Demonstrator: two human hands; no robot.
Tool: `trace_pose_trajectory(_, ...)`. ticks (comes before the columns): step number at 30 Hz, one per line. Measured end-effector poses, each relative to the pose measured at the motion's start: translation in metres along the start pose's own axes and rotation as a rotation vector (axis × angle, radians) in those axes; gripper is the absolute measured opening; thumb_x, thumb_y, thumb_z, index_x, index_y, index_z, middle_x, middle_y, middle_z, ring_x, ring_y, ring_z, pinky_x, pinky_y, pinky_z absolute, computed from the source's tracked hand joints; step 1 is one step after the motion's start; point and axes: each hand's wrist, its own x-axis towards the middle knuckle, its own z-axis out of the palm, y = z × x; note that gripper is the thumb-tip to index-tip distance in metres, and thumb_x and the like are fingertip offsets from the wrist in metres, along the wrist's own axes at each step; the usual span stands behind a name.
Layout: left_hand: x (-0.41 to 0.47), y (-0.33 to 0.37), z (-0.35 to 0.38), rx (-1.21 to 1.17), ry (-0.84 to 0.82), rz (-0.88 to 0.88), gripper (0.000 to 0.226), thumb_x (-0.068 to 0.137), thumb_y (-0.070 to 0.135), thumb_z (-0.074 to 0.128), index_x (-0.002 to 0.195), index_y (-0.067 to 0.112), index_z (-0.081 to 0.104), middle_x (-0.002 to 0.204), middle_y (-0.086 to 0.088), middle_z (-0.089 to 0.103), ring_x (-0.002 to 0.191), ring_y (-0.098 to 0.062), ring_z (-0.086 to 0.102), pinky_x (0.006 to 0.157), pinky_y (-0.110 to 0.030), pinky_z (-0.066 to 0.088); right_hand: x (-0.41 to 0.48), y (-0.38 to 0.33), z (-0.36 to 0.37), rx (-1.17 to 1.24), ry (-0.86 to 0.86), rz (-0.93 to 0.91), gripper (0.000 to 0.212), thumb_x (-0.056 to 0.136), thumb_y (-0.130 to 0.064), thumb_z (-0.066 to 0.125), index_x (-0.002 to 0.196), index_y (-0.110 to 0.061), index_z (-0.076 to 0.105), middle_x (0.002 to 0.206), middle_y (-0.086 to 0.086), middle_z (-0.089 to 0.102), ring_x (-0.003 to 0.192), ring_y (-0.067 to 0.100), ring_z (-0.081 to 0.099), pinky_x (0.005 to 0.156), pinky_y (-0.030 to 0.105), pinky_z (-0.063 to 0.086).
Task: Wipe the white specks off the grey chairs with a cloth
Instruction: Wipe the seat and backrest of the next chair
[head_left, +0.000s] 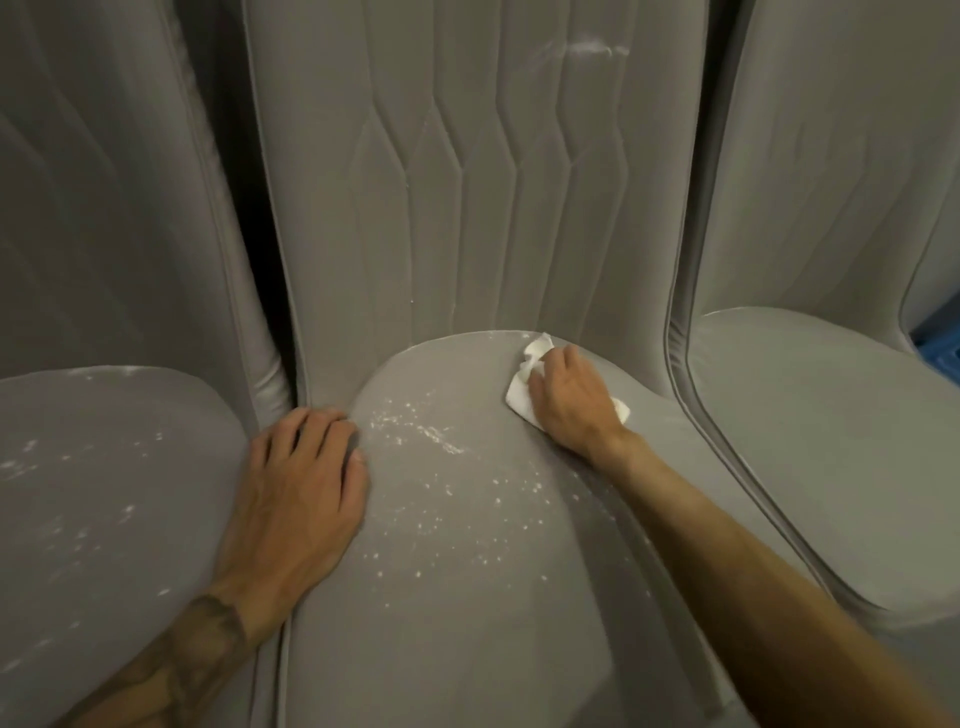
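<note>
Left hand (306, 483) lies flat, fingers spread; right hand (569, 402), palm-down, grips the cloth (519, 401) with curled fingers.

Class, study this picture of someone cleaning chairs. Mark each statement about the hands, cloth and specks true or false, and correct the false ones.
1. The right hand holds a white cloth against the middle seat. True.
2. The left hand holds a second cloth. False: it rests flat, holding nothing.
3. Between the two hands lie white specks. True.
4. The left seat is speckless. False: white specks dot it.
5. The cloth is at the seat's front edge. False: it is near the backrest.
</note>
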Motion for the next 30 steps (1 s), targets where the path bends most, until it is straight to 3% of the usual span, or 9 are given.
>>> trace_pose_trajectory(2,0.0,0.001,0.0,0.006,0.003,0.001,0.028,0.102,0.032,0.04,0.115,0.018,0.06,0.127,-0.002,0.058,0.123,-0.029,0.051,0.101,-0.045,0.038,-0.008,-0.016,0.009,-0.057,-0.005,-0.073,0.036,0.106,-0.025,0.022,0.115,-0.003,0.05,0.119,0.016,0.051,0.103,0.031,0.048,0.089,0.04,0.035)
trace_pose_trajectory(6,0.0,0.003,-0.003,0.012,0.009,0.001,0.027,0.102,0.03,0.041,0.114,0.017,0.061,0.127,-0.003,0.058,0.122,-0.03,0.051,0.1,-0.045,0.039,-0.046,-0.034,0.015,0.13,-0.035,-0.332,0.026,0.104,-0.026,0.037,0.098,-0.005,0.051,0.099,0.017,0.05,0.083,0.033,0.048,0.079,0.046,0.04)
trace_pose_trajectory(8,0.0,0.004,-0.005,0.01,0.006,0.0,0.027,0.102,0.03,0.041,0.114,0.017,0.061,0.127,-0.003,0.058,0.122,-0.03,0.051,0.1,-0.045,0.039,-0.033,-0.025,0.008,0.097,-0.049,-0.283,0.028,0.105,-0.026,0.035,0.101,-0.003,0.05,0.103,0.018,0.051,0.086,0.034,0.049,0.083,0.048,0.04)
trace_pose_trajectory(11,0.0,0.006,-0.007,0.007,-0.003,0.0,0.027,0.103,0.03,0.041,0.114,0.016,0.061,0.126,-0.004,0.058,0.121,-0.03,0.052,0.101,-0.046,0.041,0.006,-0.028,0.009,-0.008,-0.02,-0.059,0.034,0.106,-0.024,0.029,0.116,0.001,0.05,0.119,0.022,0.051,0.104,0.037,0.05,0.092,0.047,0.037)
trace_pose_trajectory(14,0.002,0.006,-0.008,-0.005,-0.009,-0.014,0.026,0.102,0.029,0.041,0.113,0.016,0.061,0.125,-0.004,0.06,0.121,-0.029,0.052,0.102,-0.046,0.042,0.009,-0.066,0.026,-0.002,-0.022,-0.161,0.035,0.105,-0.023,0.028,0.121,0.001,0.049,0.121,0.022,0.051,0.106,0.036,0.049,0.092,0.044,0.034)
trace_pose_trajectory(18,0.002,0.008,-0.013,-0.051,-0.019,-0.014,0.023,0.102,0.027,0.043,0.111,0.015,0.06,0.123,-0.004,0.059,0.119,-0.028,0.053,0.102,-0.044,0.043,-0.014,-0.089,0.031,0.142,-0.081,-0.392,0.027,0.104,-0.023,0.039,0.106,0.001,0.051,0.108,0.022,0.051,0.093,0.038,0.05,0.083,0.046,0.036)
trace_pose_trajectory(23,-0.006,0.003,-0.032,-0.102,-0.048,0.025,0.023,0.103,0.024,0.044,0.112,0.013,0.063,0.124,-0.008,0.06,0.115,-0.028,0.057,0.101,-0.043,0.044,0.02,-0.097,0.023,0.033,-0.088,-0.278,0.032,0.105,-0.023,0.033,0.117,0.002,0.049,0.12,0.022,0.051,0.106,0.039,0.051,0.093,0.047,0.036)
trace_pose_trajectory(27,-0.025,-0.016,-0.043,-0.005,-0.065,0.085,0.025,0.101,0.017,0.047,0.115,0.008,0.065,0.123,-0.013,0.062,0.112,-0.033,0.061,0.096,-0.047,0.049,-0.021,-0.122,0.035,0.134,-0.151,-0.592,0.024,0.103,-0.024,0.041,0.106,-0.002,0.051,0.106,0.019,0.051,0.09,0.036,0.05,0.082,0.048,0.038)
trace_pose_trajectory(30,-0.033,-0.022,-0.043,-0.012,-0.078,0.04,0.028,0.1,0.015,0.046,0.118,0.006,0.066,0.123,-0.014,0.064,0.114,-0.033,0.063,0.1,-0.047,0.052,-0.023,-0.117,0.031,0.141,-0.22,-0.654,0.022,0.102,-0.025,0.042,0.098,-0.005,0.049,0.101,0.016,0.05,0.086,0.033,0.049,0.081,0.048,0.04)
